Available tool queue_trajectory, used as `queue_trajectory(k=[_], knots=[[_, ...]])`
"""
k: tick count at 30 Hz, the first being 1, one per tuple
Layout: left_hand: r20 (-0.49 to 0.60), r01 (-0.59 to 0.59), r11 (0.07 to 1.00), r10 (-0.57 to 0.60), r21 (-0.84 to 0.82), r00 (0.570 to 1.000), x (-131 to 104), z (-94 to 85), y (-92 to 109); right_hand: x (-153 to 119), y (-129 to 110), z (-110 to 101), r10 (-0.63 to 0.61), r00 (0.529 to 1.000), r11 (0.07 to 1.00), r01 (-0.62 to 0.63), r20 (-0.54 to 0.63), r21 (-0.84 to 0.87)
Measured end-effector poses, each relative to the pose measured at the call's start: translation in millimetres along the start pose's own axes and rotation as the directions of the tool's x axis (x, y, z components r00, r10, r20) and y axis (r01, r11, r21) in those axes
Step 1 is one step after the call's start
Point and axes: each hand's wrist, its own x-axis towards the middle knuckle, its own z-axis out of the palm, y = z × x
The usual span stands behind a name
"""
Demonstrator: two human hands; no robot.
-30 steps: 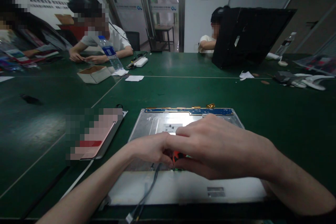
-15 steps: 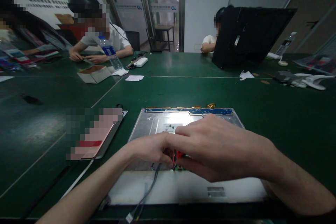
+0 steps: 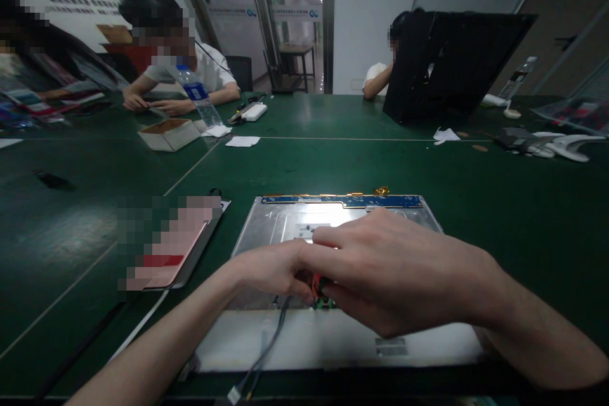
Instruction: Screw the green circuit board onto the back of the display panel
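Note:
A flat display panel [image 3: 247, 228] lies face down before me, with a metal back and a blue circuit board [image 3: 390, 202] along its far edge. Both hands meet over its middle, above a small green circuit board [image 3: 325, 302]. Red-orange wires [image 3: 318, 285] show between the fingertips. My left hand [image 3: 280, 269] is pinched at these wires; its fingertips are partly hidden. My right hand [image 3: 385, 266] is closed from the other side, its back hiding what its fingers grip. A dark cable [image 3: 280, 323] with a white plug [image 3: 234, 394] runs towards me beneath the left hand.
A phone [image 3: 176, 247] with a white cord lies left of the panel. Farther back are an open carton [image 3: 169, 134], a water bottle [image 3: 200, 96] and a large black screen [image 3: 451, 63]. Several people sit around the green table [image 3: 304, 162]. White-handled pliers lie at right.
The fingers of my right hand have shifted slightly down, and the red-orange wires show a little differently. My left hand and the panel have hardly moved.

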Motion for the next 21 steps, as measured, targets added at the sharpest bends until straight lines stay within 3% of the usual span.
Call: queue_trajectory(k=[6,11,21], knots=[[0.014,-0.05,0.998,0.05,-0.031,0.999,1.4,-1.9,2.0,1.1,-1.0,-0.5,0.016,1.0,0.999,-0.015,0.018,-0.036],[0.033,-0.058,0.998,0.059,-0.035,0.998,1.9,-1.0,-1.1,-1.4,-0.8,-1.6,0.009,1.0,0.999,-0.01,0.015,0.037],[-0.008,-0.006,1.0,0.006,-0.008,1.0,0.4,0.0,-2.2,0.1,-0.6,-1.7,0.008,1.0,1.0,-0.008,0.01,-0.009]])
